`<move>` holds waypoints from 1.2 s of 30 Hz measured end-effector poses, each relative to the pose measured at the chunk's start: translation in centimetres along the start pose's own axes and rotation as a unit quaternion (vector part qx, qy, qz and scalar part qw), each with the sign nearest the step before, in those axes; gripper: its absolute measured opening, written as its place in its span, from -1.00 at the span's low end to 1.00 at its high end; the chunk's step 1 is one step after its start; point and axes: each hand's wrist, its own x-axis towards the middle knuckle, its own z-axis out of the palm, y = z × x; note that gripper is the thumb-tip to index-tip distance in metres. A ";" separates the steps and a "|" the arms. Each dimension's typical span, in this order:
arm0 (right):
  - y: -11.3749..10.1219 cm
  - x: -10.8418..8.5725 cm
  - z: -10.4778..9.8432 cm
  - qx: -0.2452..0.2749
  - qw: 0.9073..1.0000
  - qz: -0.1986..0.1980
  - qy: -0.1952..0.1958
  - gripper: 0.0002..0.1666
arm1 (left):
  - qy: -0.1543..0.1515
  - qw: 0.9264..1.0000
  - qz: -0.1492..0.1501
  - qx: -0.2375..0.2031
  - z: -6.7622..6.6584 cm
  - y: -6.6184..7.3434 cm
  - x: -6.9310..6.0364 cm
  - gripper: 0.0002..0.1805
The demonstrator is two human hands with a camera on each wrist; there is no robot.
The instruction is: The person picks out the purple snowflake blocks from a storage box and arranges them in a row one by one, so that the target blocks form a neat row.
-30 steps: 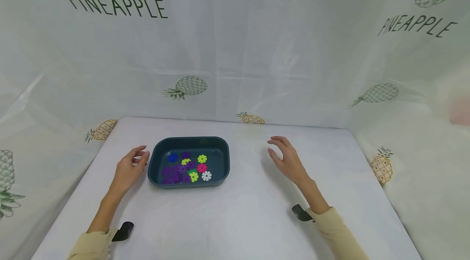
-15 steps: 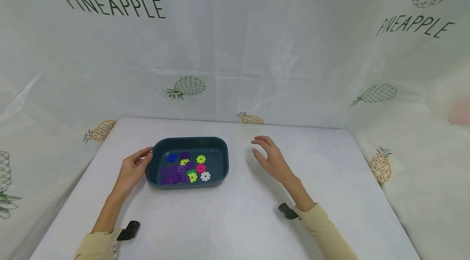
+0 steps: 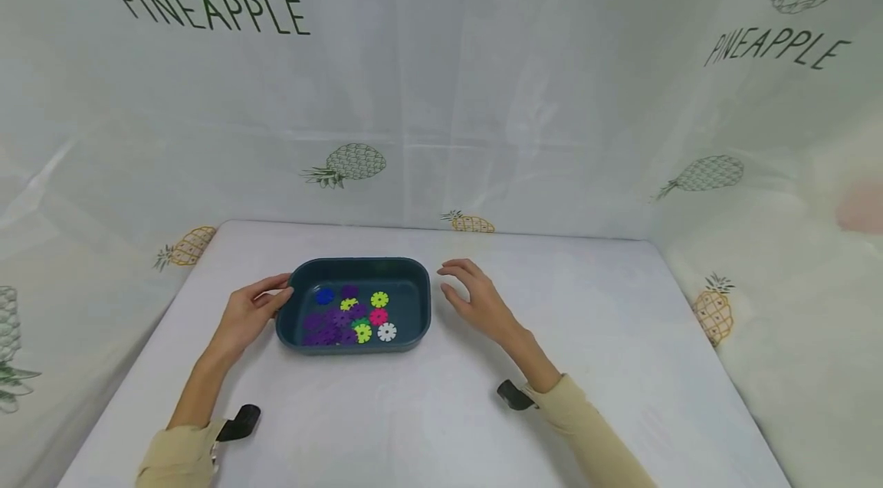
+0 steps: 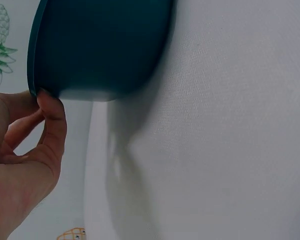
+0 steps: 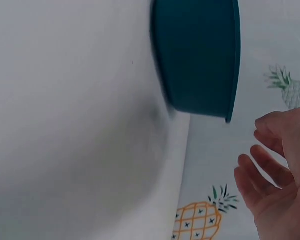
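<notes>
A dark teal rectangular tray (image 3: 411,293) sits on the table, left of centre in the head view. Inside it lie flat notched discs: a heap of purple ones (image 3: 329,329), a blue one (image 3: 324,296), a pink one (image 3: 379,316), a white one (image 3: 387,332) and a few yellow-green ones (image 3: 379,299). My left hand (image 3: 247,316) pinches the tray's left rim between thumb and fingers, as the left wrist view shows at the tray wall (image 4: 100,45). Beside the right end, my right hand (image 3: 479,304) is apart from the tray, fingers loosely bent and holding nothing.
A white-covered table (image 3: 414,427) bears the tray. Behind it and at both sides hangs a pale curtain (image 3: 510,90) printed with pineapples. Dark wrist cameras (image 3: 239,423) sit at both beige sleeves (image 3: 586,434).
My left hand has moved right onto the tray's left rim and taken hold of it. The right hand has come left, close to the tray's right end. The tray has barely shifted.
</notes>
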 end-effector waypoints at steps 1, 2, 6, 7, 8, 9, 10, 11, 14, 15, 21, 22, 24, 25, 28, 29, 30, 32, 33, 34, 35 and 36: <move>-0.2 0.1 0.2 0.004 1.000 0.001 -0.004 -0.71 | -0.003 1.000 -0.001 -0.001 0.0 0.0 0.1 -0.47; -0.4 0.3 0.4 0.007 1.000 0.005 -0.009 -0.71 | -0.006 1.000 -0.003 -0.001 0.0 0.0 0.2 -0.46; -1.1 0.9 1.3 0.022 0.999 0.016 -0.026 -0.71 | -0.016 1.000 -0.025 -0.004 -0.1 0.0 0.4 -0.42; -1.3 1.1 1.6 0.025 0.999 0.016 -0.029 -0.70 | -0.018 0.999 -0.032 -0.004 -0.2 0.0 0.5 -0.40; -1.5 1.3 1.8 0.026 0.999 0.015 -0.032 -0.70 | -0.021 0.999 -0.037 -0.005 -0.2 0.0 0.5 -0.39; -1.7 1.5 2.1 0.029 0.999 0.012 -0.035 -0.70 | -0.023 0.999 -0.041 -0.005 -0.3 0.0 0.5 -0.38; -1.9 1.7 2.4 0.029 0.999 0.006 -0.037 -0.70 | -0.025 0.999 -0.043 -0.004 -0.3 0.0 0.5 -0.38; -2.1 1.8 2.6 0.030 0.999 0.001 -0.040 -0.69 | -0.026 0.999 -0.044 -0.003 -0.3 0.0 0.6 -0.37; -2.6 2.4 3.3 0.036 0.998 -0.009 -0.051 -0.69 | -0.027 0.999 -0.044 -0.003 -0.3 0.0 0.6 -0.37; -2.7 2.5 3.5 0.038 0.998 -0.011 -0.054 -0.68 | -0.027 0.999 -0.044 -0.002 -0.3 0.1 0.7 -0.37; -3.3 3.5 4.5 0.040 0.995 -0.006 -0.088 -0.66 | -0.028 0.999 -0.046 -0.001 0.0 0.2 1.0 -0.37; -3.4 3.6 4.7 0.037 0.995 -0.005 -0.094 -0.65 | -0.028 0.999 -0.045 -0.002 0.1 0.2 1.0 -0.37; -3.6 4.0 5.0 0.031 0.994 -0.003 -0.107 -0.64 | -0.029 0.999 -0.045 -0.006 0.2 0.2 1.1 -0.37; -3.7 4.1 5.3 0.028 0.993 -0.003 -0.114 -0.64 | -0.029 0.999 -0.045 -0.009 0.2 0.2 1.1 -0.37; -3.9 4.6 6.0 0.014 0.991 -0.008 -0.133 -0.62 | -0.030 0.999 -0.044 -0.013 0.3 0.2 1.1 -0.37; -4.0 4.8 6.3 0.012 0.990 -0.011 -0.139 -0.61 | -0.031 0.998 -0.044 -0.013 0.3 0.1 1.1 -0.37; -4.1 4.9 6.6 0.009 0.989 -0.014 -0.147 -0.61 | -0.031 0.998 -0.045 -0.014 0.3 0.1 1.1 -0.37; -4.4 5.2 7.2 0.007 0.986 -0.020 -0.164 -0.61 | -0.030 0.998 -0.046 -0.010 0.2 0.1 0.9 -0.37; -4.5 5.4 7.5 0.006 0.985 -0.022 -0.173 -0.60 | -0.030 0.998 -0.048 -0.010 0.1 0.1 0.9 -0.37; -4.7 5.5 7.7 0.011 0.983 -0.023 -0.181 -0.60 | -0.029 0.998 -0.049 -0.009 0.1 0.1 0.8 -0.37; -4.9 5.6 8.0 0.014 0.981 -0.022 -0.190 -0.60 | -0.028 0.998 -0.050 -0.010 0.1 0.2 0.7 -0.37; -5.0 5.7 8.3 0.014 0.980 -0.020 -0.198 -0.60 | -0.028 0.998 -0.050 -0.009 0.0 0.2 0.7 -0.37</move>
